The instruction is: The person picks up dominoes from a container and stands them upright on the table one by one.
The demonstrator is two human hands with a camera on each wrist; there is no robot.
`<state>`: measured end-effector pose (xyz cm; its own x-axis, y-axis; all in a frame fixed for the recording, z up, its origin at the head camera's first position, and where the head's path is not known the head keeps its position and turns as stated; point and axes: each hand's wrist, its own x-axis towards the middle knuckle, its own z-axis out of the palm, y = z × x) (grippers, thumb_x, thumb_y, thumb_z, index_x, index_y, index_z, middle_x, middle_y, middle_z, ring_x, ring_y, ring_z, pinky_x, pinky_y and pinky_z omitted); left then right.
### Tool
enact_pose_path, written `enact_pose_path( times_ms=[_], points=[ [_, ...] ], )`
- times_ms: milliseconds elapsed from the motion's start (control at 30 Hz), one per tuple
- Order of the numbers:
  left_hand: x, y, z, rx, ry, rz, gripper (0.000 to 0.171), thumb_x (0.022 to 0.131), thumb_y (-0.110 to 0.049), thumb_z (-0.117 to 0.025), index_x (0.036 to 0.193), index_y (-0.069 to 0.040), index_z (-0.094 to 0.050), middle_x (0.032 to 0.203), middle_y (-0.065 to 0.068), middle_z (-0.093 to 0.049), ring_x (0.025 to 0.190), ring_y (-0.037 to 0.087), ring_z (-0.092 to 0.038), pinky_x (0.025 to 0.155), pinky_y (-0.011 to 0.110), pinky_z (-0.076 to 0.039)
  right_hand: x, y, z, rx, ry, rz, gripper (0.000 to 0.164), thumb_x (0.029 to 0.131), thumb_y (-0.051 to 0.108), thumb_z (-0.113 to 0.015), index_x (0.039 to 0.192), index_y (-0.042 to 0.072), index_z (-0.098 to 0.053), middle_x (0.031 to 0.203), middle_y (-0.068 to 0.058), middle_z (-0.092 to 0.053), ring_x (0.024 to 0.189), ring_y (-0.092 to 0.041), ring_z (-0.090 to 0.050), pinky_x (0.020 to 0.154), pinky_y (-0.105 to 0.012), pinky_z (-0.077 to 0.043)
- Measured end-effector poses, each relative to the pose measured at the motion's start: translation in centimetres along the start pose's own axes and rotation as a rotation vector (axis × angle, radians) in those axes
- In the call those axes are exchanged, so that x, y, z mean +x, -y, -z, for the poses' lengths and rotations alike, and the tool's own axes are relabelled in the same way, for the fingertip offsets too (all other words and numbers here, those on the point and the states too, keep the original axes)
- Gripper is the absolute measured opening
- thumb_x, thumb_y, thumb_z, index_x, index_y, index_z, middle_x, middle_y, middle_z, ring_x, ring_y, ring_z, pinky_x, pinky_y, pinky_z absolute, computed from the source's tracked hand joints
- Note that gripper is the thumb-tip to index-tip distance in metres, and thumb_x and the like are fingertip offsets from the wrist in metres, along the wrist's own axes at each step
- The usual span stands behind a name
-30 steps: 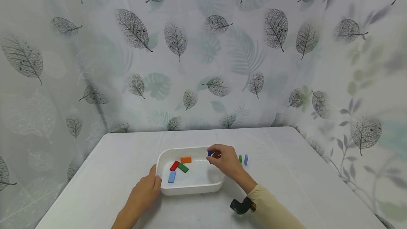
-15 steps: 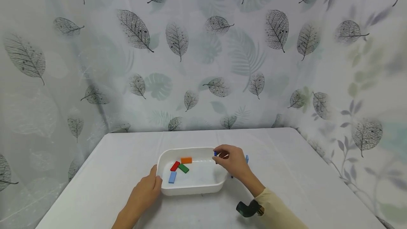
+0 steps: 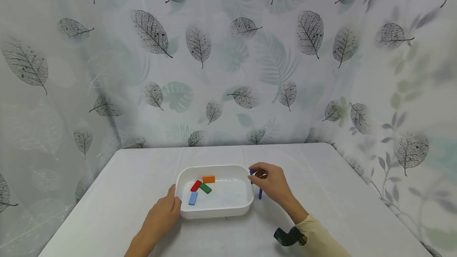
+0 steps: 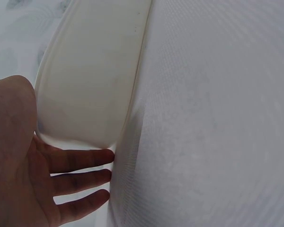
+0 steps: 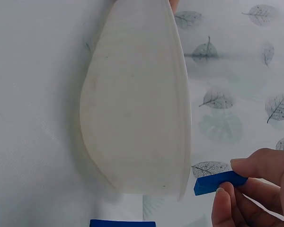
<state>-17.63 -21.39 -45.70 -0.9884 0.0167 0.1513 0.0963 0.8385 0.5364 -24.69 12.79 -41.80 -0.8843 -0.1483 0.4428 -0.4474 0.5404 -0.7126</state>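
Note:
A white rectangular tray (image 3: 216,212) stands on the table. My left hand (image 3: 163,213) holds its left end, thumb at the rim and fingers along the outer wall, as the left wrist view shows. Between thumb and fingertips of my right hand (image 3: 271,181) a small blue block (image 5: 217,183) is pinched, just past the tray's right rim. A second blue block (image 3: 260,193) is on the table below that hand. Inside the tray lie an orange block (image 3: 208,179), a red block (image 3: 196,186), a green block (image 3: 205,188) and a light blue block (image 3: 193,198).
The white table (image 3: 300,162) runs back to a hanging curtain (image 3: 228,58) printed with leaves. A dark curved piece (image 3: 287,236) sticks out at my right wrist, by the beige sleeve (image 3: 319,237).
My right hand has moved right with the blue block, from over the tray to outside its rim. It now hides the blocks at the right, and another blue block shows beneath. The left hand stays put.

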Motion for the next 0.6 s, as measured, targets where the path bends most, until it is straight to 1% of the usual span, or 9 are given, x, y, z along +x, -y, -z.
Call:
enact_pose_path(
  times_ms=[167, 333, 600],
  points=[
    [0.0, 0.0, 0.0, -0.001, -0.009, -0.004, 0.049, 0.107, -0.017, -0.044, 0.15, 0.006, -0.038, 0.133, 0.029, -0.063, 0.118, 0.045, -0.064, 0.091, 0.063, -0.053, -0.5, -0.9, 0.8, 0.006, -0.007, -0.004, 0.024, 0.084, 0.005, -0.085, 0.107, 0.008, -0.078, 0.093, 0.001, -0.074, 0.08, -0.013, -0.067, 0.075, -0.031, -0.06],
    [0.0, 0.0, 0.0, 0.002, -0.003, -0.001, 0.05, 0.107, -0.017, -0.044, 0.15, 0.007, -0.038, 0.135, 0.028, -0.062, 0.119, 0.044, -0.064, 0.092, 0.062, -0.052, -0.8, -1.6, 1.4, 0.026, -0.005, -0.015, 0.024, 0.084, 0.005, -0.086, 0.106, 0.008, -0.078, 0.096, 0.002, -0.075, 0.081, -0.013, -0.068, 0.076, -0.029, -0.059],
    [0.1, 0.0, 0.0, 0.004, 0.002, 0.004, 0.05, 0.107, -0.018, -0.043, 0.151, 0.006, -0.038, 0.136, 0.028, -0.062, 0.12, 0.044, -0.063, 0.093, 0.062, -0.052, -1.1, -2.5, 2.0, 0.005, -0.021, -0.012, 0.024, 0.084, 0.006, -0.086, 0.107, 0.006, -0.078, 0.095, 0.0, -0.075, 0.081, -0.014, -0.068, 0.076, -0.032, -0.059]
  ],
)
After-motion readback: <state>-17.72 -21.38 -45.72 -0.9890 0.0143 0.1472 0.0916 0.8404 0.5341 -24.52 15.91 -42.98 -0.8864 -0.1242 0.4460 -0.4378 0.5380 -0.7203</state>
